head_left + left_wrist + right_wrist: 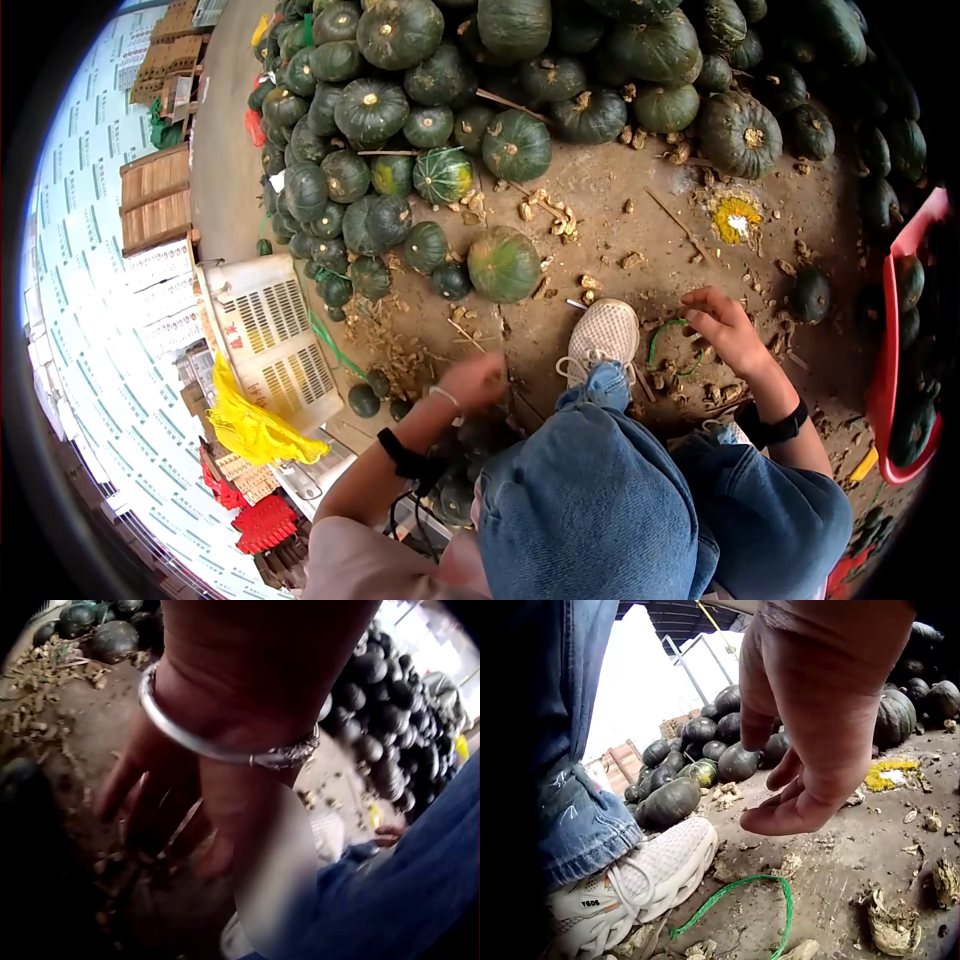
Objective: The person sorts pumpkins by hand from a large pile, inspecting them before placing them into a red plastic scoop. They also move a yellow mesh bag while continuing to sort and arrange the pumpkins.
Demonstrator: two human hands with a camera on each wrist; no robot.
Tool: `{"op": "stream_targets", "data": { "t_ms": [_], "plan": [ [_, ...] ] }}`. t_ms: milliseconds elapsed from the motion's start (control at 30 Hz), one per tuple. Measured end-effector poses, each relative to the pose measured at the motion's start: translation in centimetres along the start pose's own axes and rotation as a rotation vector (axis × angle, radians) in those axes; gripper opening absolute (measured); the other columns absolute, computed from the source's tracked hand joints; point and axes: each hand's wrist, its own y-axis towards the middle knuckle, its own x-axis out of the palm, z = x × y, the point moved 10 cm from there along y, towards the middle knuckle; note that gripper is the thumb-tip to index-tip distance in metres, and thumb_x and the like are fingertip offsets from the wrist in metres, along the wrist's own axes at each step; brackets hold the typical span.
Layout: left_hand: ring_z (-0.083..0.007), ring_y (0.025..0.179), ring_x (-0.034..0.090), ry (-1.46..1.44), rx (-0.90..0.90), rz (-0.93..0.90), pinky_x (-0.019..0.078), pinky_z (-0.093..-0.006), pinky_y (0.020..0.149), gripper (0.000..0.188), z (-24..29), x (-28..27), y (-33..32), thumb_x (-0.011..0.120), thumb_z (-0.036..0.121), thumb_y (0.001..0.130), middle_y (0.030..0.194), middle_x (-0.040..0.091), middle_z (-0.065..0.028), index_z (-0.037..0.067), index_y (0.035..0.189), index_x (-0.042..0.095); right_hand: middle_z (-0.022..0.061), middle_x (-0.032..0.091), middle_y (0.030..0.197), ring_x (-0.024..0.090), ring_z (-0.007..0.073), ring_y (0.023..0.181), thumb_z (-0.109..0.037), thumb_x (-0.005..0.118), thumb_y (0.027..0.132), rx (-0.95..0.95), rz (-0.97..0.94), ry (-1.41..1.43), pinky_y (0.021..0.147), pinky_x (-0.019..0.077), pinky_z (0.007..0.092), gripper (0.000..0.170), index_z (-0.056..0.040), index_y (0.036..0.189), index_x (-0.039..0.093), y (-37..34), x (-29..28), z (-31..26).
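My left hand (pixel 475 383) is blurred in the head view, over the floor just left of my raised knee. In the left wrist view its fingers (pixel 154 810) reach down, spread and relaxed, with no object visible in them. My right hand (pixel 728 330) hangs in front of the other knee, fingers loosely bent and nothing between them. Beneath it a green string (pixel 742 881) lies curled on the floor beside my shoe (pixel 664 870). Ahead of the shoe sits a large green pumpkin (pixel 503 265), at the near edge of a heap of dark green pumpkins (pixel 370 110).
Dry stem pieces (pixel 550 215) and a splattered yellow patch (pixel 735 218) mark the floor. To the left stand a white plastic crate (pixel 275 335) and a yellow bag (pixel 250 420). A red-rimmed container (pixel 885 370) with pumpkins is at the right. Small dark pumpkins (pixel 365 400) lie near my left arm.
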Motion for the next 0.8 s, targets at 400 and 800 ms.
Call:
{"op": "stream_targets", "data": {
  "t_ms": [400,800],
  "plan": [
    [-0.0278,0.117,0.055,-1.414,0.594,-0.107,0.0469,-0.0449,0.099,0.074,13.4,-14.3,5.7,0.069,0.029,0.076,0.129,0.053,-0.0117,0.01,0.14,0.039,0.0111,0.062,0.113,0.061,0.0189,0.099,-0.024,0.063,0.09,-0.029,0.013,0.281,0.081,0.0514,0.0329,0.044,-0.0001,0.125,0.051,-1.8,0.3,-3.1],
    [-0.0413,0.126,0.039,0.292,0.457,1.269,0.0312,-0.0512,0.106,0.08,16.1,-26.6,8.4,0.078,0.016,0.068,0.138,0.039,-0.022,0.01,0.138,0.04,0.0121,0.058,0.119,0.055,0.0187,0.113,-0.023,0.074,0.08,-0.342,0.315,0.675,0.096,0.0455,0.0317,0.067,0.0069,0.13,0.042,-7.6,-9.3,-6.1]
  ]
}}
